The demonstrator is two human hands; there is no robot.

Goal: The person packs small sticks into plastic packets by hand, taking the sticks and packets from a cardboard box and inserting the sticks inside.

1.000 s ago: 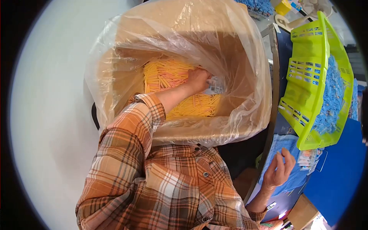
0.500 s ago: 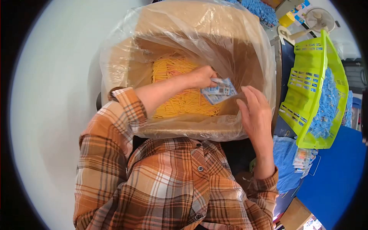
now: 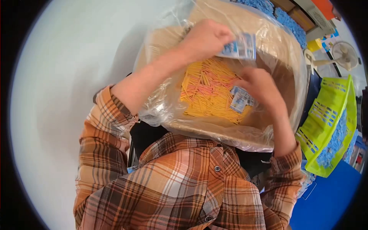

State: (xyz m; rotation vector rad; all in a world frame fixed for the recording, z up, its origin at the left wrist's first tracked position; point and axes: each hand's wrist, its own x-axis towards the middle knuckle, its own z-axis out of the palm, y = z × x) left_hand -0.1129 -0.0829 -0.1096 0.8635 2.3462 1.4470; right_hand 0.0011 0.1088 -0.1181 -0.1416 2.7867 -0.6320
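Note:
My left hand [image 3: 207,40] is raised over the far side of a plastic-lined cardboard box [image 3: 218,136]. Its fingers are closed on the left end of a blue-and-white plastic packet [image 3: 245,46]. My right hand [image 3: 262,88] hovers inside the box on the right, slightly blurred, its thumb and fingers apart with nothing visible between them. Just below those fingertips a second blue-and-white packet [image 3: 239,100] appears to lie on the sticks. Thin yellow and pink sticks [image 3: 207,90] cover the box's bottom in a loose heap.
Clear plastic lining [image 3: 163,42] folds over the box rim. On the right stands a lime-green basket [image 3: 331,96] holding many blue packets [image 3: 333,142], beside a blue panel [image 3: 326,199]. More blue packets [image 3: 289,25] are piled behind the box, near a fan [image 3: 344,55].
My left hand has moved up and away from my right hand, carrying a packet. A packet now shows on the sticks beneath my right hand. The view has shifted, moving the box rightward.

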